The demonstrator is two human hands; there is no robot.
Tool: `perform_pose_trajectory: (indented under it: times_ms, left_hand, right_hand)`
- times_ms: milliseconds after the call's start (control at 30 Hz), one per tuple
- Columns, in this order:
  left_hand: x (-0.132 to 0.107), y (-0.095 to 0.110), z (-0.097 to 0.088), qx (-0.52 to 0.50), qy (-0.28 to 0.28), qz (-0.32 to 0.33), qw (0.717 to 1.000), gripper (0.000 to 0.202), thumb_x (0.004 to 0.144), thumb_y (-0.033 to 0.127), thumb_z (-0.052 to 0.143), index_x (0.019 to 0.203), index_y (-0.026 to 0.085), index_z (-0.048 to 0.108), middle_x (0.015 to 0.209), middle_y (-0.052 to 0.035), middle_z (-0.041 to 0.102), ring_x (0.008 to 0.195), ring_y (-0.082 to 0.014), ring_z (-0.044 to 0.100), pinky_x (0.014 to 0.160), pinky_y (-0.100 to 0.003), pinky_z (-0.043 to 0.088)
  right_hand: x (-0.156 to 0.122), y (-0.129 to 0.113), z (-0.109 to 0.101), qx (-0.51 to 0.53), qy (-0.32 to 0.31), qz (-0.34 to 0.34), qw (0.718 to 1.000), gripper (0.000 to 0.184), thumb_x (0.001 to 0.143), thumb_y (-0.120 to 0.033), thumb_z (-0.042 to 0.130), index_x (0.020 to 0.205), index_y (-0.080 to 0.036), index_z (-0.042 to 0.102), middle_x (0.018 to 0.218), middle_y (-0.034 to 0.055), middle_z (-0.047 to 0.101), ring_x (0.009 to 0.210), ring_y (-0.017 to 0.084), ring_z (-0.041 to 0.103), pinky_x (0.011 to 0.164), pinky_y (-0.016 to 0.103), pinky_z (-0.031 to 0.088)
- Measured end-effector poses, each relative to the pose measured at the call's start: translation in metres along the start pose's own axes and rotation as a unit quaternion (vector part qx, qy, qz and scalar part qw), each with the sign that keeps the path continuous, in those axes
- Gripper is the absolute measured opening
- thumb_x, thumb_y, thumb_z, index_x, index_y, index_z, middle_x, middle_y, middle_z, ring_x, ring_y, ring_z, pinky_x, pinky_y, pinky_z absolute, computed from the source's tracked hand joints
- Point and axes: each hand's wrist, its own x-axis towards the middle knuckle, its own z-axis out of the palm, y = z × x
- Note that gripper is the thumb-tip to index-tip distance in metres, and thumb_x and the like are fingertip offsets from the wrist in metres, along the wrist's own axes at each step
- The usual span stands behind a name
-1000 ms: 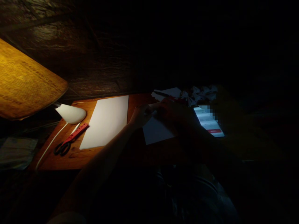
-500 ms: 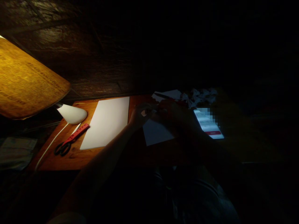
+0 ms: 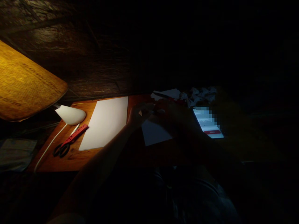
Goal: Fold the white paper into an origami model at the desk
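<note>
The scene is very dark, lit only from the left. My left hand point(image 3: 138, 115) pinches the near-left corner of a white sheet of paper point(image 3: 154, 132) lying on the wooden table point(image 3: 70, 158). My right hand point(image 3: 171, 115) is in deep shadow on the top of the same sheet, its fingers bent on the paper's edge. A corner of the sheet is lifted between the two hands.
A larger white sheet point(image 3: 105, 123) lies to the left. Scissors with a red sheath point(image 3: 70, 140), a white lamp head point(image 3: 70, 114) and its cable sit at the table's left. A lit phone point(image 3: 207, 123) lies to the right, crumpled paper point(image 3: 201, 92) behind it.
My left hand's fingers have lifted and folded a corner of the sheet upward; both hands stayed in about the same place. The view shifted slightly.
</note>
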Motion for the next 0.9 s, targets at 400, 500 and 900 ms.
perform_pose_trajectory:
  times_ms: [400, 500, 900]
  left_hand:
    - [0.001, 0.001, 0.004, -0.143, -0.007, -0.152, 0.978, 0.026, 0.079, 0.031, 0.075, 0.066, 0.021, 0.054, 0.067, 0.0018, 0.056, 0.062, -0.0117, 0.052, 0.057, -0.023, 0.043]
    - [0.0, 0.005, 0.003, -0.154, -0.042, -0.171, 0.972, 0.023, 0.078, 0.032, 0.077, 0.07, 0.02, 0.059, 0.067, 0.0029, 0.056, 0.056, -0.0093, 0.053, 0.052, -0.022, 0.043]
    - [0.0, 0.008, 0.003, -0.173, -0.068, -0.236, 0.954, 0.021, 0.082, 0.032, 0.078, 0.073, 0.018, 0.066, 0.06, 0.0005, 0.066, 0.046, -0.0082, 0.057, 0.043, -0.019, 0.043]
  right_hand:
    - [0.002, 0.009, 0.017, 0.209, 0.11, 0.05, 0.97, 0.008, 0.088, -0.027, 0.074, 0.082, -0.023, 0.076, 0.091, 0.0031, 0.077, 0.089, 0.022, 0.068, 0.084, 0.036, 0.051]
    - [0.002, 0.014, 0.02, 0.228, 0.12, 0.02, 0.966, 0.005, 0.085, -0.027, 0.074, 0.081, -0.023, 0.076, 0.091, 0.0036, 0.076, 0.089, 0.022, 0.068, 0.085, 0.038, 0.052]
    - [0.004, 0.034, 0.02, 0.256, 0.103, 0.006, 0.961, 0.012, 0.086, -0.034, 0.075, 0.079, -0.024, 0.076, 0.097, 0.0044, 0.074, 0.091, 0.021, 0.068, 0.082, 0.037, 0.055]
